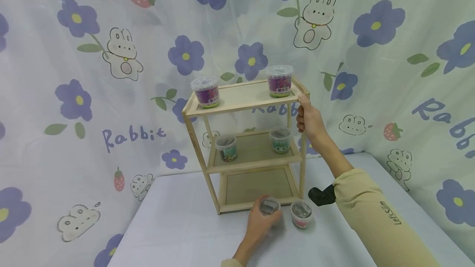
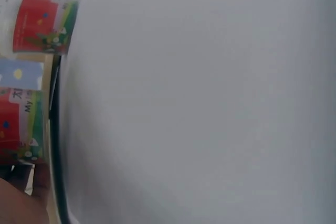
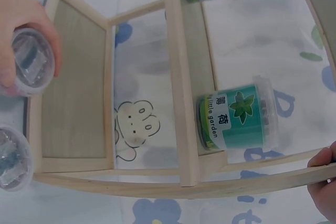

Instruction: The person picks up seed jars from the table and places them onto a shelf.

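In the head view my left hand grips a small clear-lidded tub on the table, at the front edge of a wooden shelf rack. The left wrist view shows a red and green label on this tub. Just right of it stands a second red-labelled tub, touched by neither hand. My right hand holds the rack's upper right front corner, fingers curled round the wood. The three-tier rack carries two purple-labelled tubs on top and two teal-labelled tubs on the middle shelf.
A white-covered table lies under everything. Behind it hangs a curtain printed with flowers and rabbits. A black object shows beside my right sleeve. The rack's bottom panel bears no tub.
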Motion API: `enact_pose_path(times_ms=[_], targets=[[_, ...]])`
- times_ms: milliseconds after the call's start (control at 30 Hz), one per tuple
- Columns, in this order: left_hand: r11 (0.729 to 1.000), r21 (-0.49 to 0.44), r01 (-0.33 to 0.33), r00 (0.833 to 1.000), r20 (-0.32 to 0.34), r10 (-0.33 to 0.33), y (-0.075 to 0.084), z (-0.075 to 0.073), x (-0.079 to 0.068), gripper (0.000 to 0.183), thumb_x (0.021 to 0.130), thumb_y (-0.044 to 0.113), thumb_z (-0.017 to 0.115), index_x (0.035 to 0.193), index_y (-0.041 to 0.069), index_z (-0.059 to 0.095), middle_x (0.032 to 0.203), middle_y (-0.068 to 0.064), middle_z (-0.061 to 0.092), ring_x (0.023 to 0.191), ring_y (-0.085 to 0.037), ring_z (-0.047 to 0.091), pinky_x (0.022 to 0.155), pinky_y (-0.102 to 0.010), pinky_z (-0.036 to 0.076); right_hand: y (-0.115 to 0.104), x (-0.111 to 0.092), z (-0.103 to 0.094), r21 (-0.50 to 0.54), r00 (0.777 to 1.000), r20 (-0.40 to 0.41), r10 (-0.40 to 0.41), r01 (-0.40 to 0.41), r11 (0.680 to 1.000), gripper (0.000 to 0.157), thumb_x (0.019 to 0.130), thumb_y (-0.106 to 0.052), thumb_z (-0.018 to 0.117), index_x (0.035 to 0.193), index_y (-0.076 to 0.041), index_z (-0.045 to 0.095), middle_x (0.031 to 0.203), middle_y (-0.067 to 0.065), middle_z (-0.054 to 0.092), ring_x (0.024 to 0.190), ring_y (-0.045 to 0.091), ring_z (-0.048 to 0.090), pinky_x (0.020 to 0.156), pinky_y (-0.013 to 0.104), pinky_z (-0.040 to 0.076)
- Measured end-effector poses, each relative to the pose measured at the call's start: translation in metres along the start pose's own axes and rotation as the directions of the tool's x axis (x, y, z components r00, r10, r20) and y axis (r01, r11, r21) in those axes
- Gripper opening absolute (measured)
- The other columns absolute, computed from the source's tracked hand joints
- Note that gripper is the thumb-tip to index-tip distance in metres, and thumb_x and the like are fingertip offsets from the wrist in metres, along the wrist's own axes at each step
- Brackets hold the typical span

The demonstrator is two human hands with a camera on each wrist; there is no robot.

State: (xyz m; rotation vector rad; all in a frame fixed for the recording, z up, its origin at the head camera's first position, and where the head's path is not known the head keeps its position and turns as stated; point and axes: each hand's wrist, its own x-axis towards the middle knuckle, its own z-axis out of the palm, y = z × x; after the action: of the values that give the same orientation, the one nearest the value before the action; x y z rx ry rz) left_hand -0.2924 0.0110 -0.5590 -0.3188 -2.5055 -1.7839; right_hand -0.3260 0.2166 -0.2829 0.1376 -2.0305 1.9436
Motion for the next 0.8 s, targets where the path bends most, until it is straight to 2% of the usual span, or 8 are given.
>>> enact_pose_path(times_ms=[333, 567, 800], targets=[[0.995, 0.067, -0.068, 0.997, -0.020, 0.070, 0.007, -0.010, 0.020, 0.071, 0.076, 0.038, 0.080, 0.135, 0.007, 0.055, 0.112, -0.008, 0.067, 0.100, -0.022, 0.062, 0.085, -0.042, 0.049, 0.000, 0.000, 0.001, -0.005, 1.000, -0.005, -0.005, 0.005, 1.000, 0.053, 0.099, -0.060, 0.035, 0.070, -0.016, 0.031, 0.056, -0.008, 0.026, 0.053, 0.010, 0.025, 0.059, 0.030, 0.029], [0.997, 0.057, -0.059, 0.998, 0.005, 0.058, 0.015, -0.017, 0.040, 0.070, 0.078, 0.037, 0.079, 0.137, 0.012, 0.052, 0.126, -0.018, 0.060, 0.110, -0.032, 0.059, 0.088, -0.048, 0.049, 0.001, 0.001, 0.004, -0.003, 1.000, -0.005, -0.008, 0.008, 1.000, 0.053, 0.099, -0.060, 0.035, 0.069, -0.017, 0.030, 0.055, -0.008, 0.025, 0.052, 0.010, 0.025, 0.059, 0.031, 0.029], [0.997, 0.040, -0.064, 0.998, 0.018, 0.064, 0.020, -0.016, 0.062, 0.068, 0.081, 0.038, 0.078, 0.139, 0.014, 0.051, 0.124, -0.015, 0.060, 0.109, -0.028, 0.058, 0.086, -0.044, 0.050, 0.000, 0.002, 0.006, 0.008, 1.000, -0.020, 0.003, -0.003, 1.000, 0.053, 0.099, -0.060, 0.036, 0.067, -0.018, 0.028, 0.056, -0.008, 0.025, 0.053, 0.011, 0.024, 0.060, 0.031, 0.029]])
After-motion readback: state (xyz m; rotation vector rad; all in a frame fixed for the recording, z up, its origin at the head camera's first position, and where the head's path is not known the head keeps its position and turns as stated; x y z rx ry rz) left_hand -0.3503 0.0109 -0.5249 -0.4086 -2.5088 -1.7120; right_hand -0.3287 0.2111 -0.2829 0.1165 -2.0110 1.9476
